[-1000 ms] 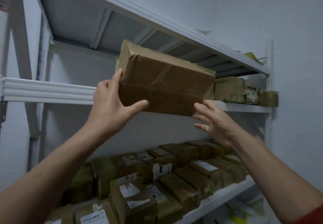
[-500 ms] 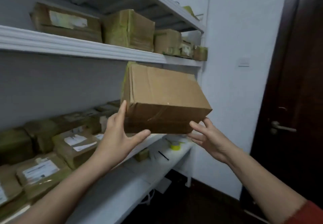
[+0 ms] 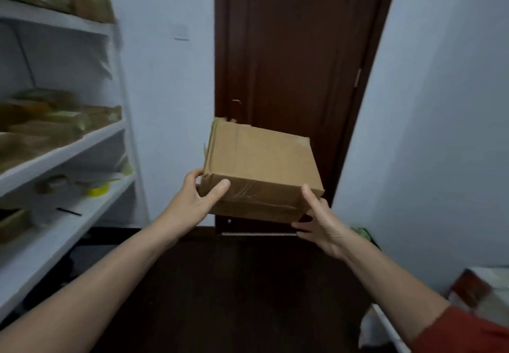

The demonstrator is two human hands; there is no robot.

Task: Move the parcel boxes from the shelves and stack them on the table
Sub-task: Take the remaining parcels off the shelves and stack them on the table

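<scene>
Left of the dark door [image 3: 297,49], white shelves [image 3: 68,146] carry a blurred row of other parcels [image 3: 49,129], so more of the job looks to remain. Before the door's lower half, in the air and clear of the shelves, sits the parcel box [image 3: 261,160], tilted slightly and carried between both hands. The left hand [image 3: 198,198] grips its left near corner, thumb flat on the near face and fingers [image 3: 192,176] curled round the side. The right hand [image 3: 322,223] takes the right near corner, thumb up against the near face and fingers [image 3: 298,226] tucked beneath the bottom edge; both pairs are clamped on the box.

The step in hand appears to be the carry, between lifting off and setting down. Right of the door and lower, a white edge [image 3: 387,328] may be the table, though too little shows to be sure. The next move likely calls for a further swing rightward, keeping the box level and lowering it squarely before either grip loosens.
</scene>
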